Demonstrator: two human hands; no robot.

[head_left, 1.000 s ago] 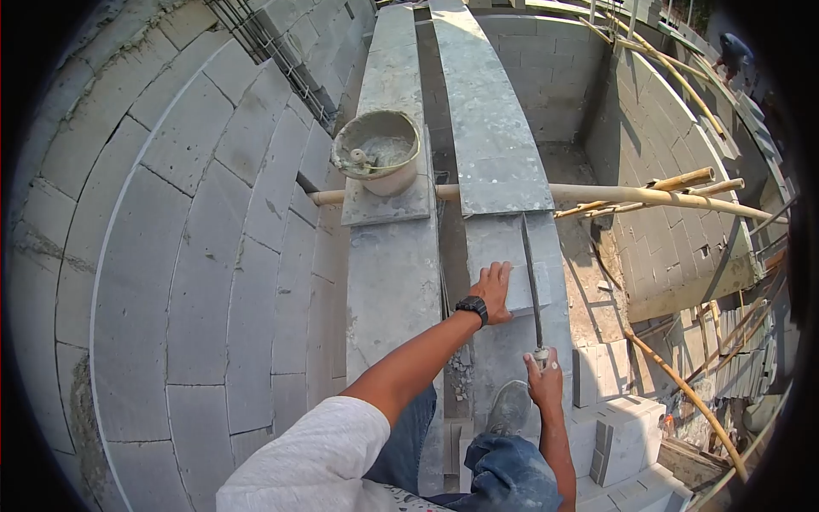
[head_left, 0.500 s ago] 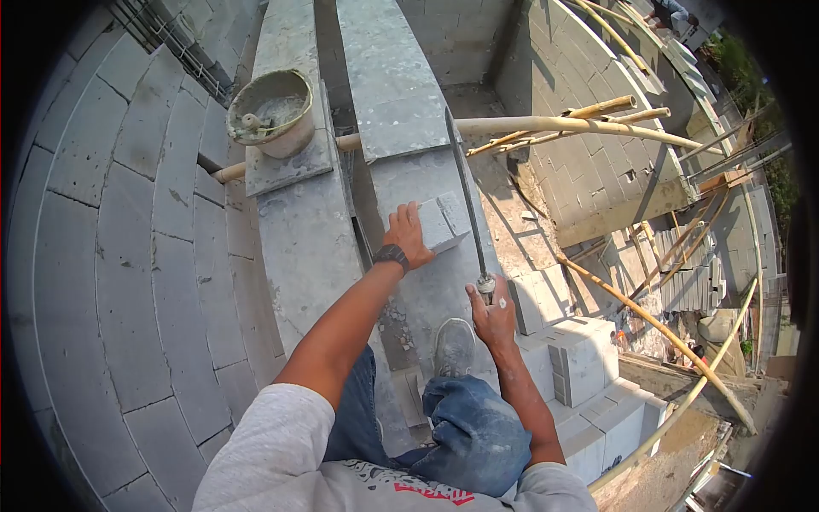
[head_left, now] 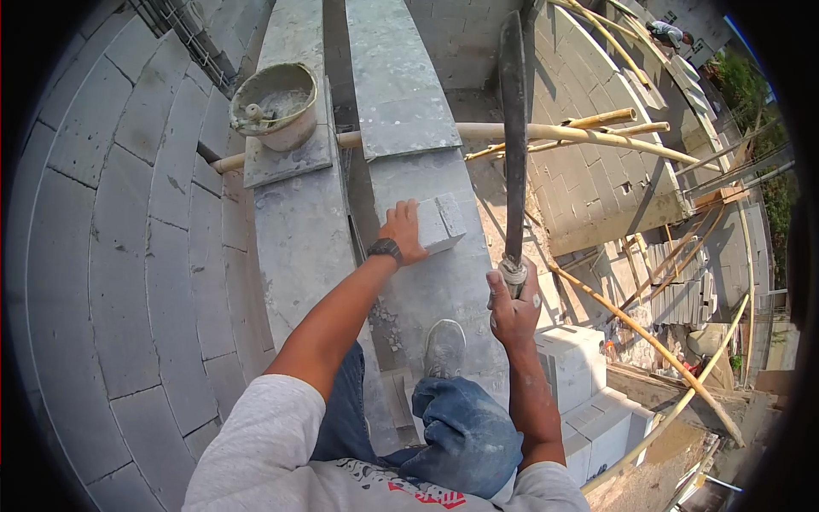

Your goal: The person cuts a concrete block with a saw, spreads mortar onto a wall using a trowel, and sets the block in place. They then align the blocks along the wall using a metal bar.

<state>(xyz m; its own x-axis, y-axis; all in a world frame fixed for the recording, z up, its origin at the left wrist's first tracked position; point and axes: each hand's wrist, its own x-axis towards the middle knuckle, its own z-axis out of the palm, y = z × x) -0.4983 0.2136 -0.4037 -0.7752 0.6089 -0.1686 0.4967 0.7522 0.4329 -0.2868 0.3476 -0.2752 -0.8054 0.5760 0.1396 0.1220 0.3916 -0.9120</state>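
Far left: curved-looking wall of smooth pale-grey rectangular blocks [head_left: 119, 256], thin dark joints, a few pits. Next, a round, dirty off-white bucket [head_left: 299, 136] with a crusted rim, lumpy grey paste inside and a round-knobbed handle [head_left: 253, 111] poking up. It stands on the near end of a flat grey scaffold board [head_left: 290, 173], scuffed and spattered. A second speckled grey board [head_left: 401, 77] runs parallel just right of it, with a dark gap between.

Left hand [head_left: 403, 235], black watch on the wrist: fingers half-spread over the left end of a small pale-grey squared block [head_left: 432, 229], thumb by its near edge. Can't tell if it's clamping or just pressing. Block sits on the boarding, beyond a dusty grey shoe [head_left: 444, 350]: matte, chalky faces, crisp edges, one dark groove across the top near its right end, marking off a narrow strip.

Right of that, a long dark metal machete [head_left: 514, 128], held up clear of the block, tip away from the person. Blade broadens toward the tip, dull and worn; lumpy pale collar at the base. Right hand [head_left: 515, 311] is closed round the handle, thumb along its left side, pale smears on the skin.

Further right: stacked pale blocks [head_left: 572, 367], sharp-edged, then round tan bamboo poles [head_left: 657, 358], crossing at angles.
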